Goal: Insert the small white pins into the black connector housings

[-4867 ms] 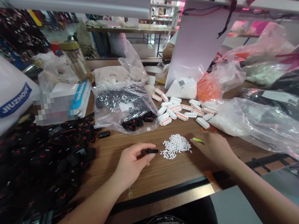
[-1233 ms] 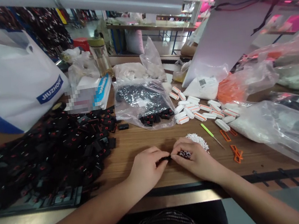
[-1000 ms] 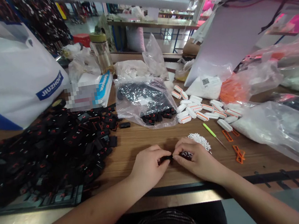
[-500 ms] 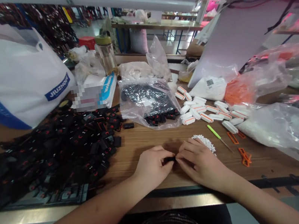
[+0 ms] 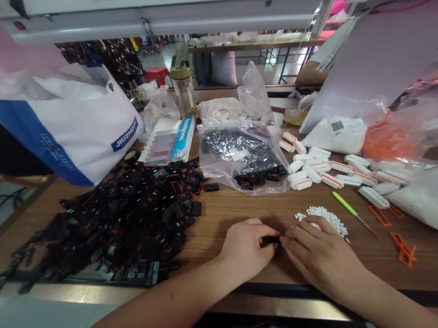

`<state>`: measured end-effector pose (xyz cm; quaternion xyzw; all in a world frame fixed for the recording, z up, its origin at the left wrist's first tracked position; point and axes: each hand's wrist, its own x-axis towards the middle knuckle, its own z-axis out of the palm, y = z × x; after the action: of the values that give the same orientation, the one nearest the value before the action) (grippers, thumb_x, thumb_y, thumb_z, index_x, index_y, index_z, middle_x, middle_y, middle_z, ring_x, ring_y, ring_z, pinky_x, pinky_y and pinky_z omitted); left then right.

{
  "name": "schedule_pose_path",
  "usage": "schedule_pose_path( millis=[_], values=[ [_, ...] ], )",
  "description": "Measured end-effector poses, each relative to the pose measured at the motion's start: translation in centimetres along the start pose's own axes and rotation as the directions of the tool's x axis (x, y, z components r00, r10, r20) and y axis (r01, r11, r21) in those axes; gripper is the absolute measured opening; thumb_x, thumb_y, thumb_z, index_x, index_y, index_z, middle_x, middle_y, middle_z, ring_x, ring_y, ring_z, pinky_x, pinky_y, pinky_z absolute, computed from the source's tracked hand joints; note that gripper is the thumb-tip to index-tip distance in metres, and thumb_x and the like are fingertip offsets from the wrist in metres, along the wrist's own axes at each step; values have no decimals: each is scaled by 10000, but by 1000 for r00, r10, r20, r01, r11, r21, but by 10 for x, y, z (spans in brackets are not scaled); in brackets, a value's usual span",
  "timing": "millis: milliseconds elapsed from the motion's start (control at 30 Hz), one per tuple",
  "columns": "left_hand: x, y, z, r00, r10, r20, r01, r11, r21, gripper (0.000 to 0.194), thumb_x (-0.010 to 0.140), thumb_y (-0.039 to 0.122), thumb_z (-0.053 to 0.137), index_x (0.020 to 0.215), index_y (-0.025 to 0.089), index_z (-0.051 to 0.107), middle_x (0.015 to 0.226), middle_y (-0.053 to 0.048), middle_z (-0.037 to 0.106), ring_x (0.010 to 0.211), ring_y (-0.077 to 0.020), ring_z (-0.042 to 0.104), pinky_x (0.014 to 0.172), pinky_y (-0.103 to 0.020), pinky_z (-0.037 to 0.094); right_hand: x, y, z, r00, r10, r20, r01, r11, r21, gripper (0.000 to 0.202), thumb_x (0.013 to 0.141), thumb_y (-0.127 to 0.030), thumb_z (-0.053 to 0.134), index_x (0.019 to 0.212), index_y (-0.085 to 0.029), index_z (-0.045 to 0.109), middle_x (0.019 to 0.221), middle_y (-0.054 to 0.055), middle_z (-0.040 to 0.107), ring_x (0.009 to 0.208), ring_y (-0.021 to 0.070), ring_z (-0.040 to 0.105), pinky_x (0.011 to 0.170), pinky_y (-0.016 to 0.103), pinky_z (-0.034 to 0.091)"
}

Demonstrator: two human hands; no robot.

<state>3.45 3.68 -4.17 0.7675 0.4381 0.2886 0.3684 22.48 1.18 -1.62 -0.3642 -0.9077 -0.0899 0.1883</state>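
Note:
My left hand (image 5: pixel 249 250) is closed in a pinch on a small black plastic part (image 5: pixel 271 239), low over the front of the table. My right hand (image 5: pixel 320 250) meets it from the right, fingertips pressed together at the part's other end. Fingers cover most of the part, so its shape is hard to make out. Just behind my right hand lies a heap of tiny white pieces (image 5: pixel 327 219). A green-handled pick (image 5: pixel 345 203) rests to its right, near several thin orange frames (image 5: pixel 403 249).
A large pile of black plastic parts (image 5: pixel 127 217) spreads over the left side. Behind my hands is a clear bag of black parts (image 5: pixel 239 149). White pieces with orange strips (image 5: pixel 311 166) lie at its right. A white carrier bag (image 5: pixel 83 124) and a bottle (image 5: pixel 184 89) stand farther back.
The camera view has swung left, so the scene sits farther right and slightly lower. Both hands stay together around the small black part, with only slight finger movement.

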Motion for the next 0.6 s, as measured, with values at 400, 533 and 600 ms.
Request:
schedule_pose_path(
  millis=[400,533,600],
  values=[
    [-3,3,-3,1000,9,4,-10,996,84,233,792,186,694,1001,245,776,897,-1,718,726,-159,639,673,-268,499,-5,-8,8,997,50,-52,-51,998,-24,218,943,-110,509,823,-134,690,802,93,681,764,224,574,822,407,397],
    [-2,1,-2,1000,20,-1,-20,996,82,246,779,175,683,999,240,774,897,-4,720,730,-161,644,682,-271,502,-9,-5,8,994,61,-88,-61,998,6,189,951,-126,523,867,-143,692,838,84,697,770,218,569,837,404,399],
    [-1,0,-2,1000,23,-11,-22,996,88,244,777,179,683,995,239,774,889,-4,717,713,-159,637,675,-272,499,-9,-4,8,996,53,-78,-52,999,14,222,963,-125,496,868,-151,695,842,80,702,773,217,578,858,414,395]
  ],
)
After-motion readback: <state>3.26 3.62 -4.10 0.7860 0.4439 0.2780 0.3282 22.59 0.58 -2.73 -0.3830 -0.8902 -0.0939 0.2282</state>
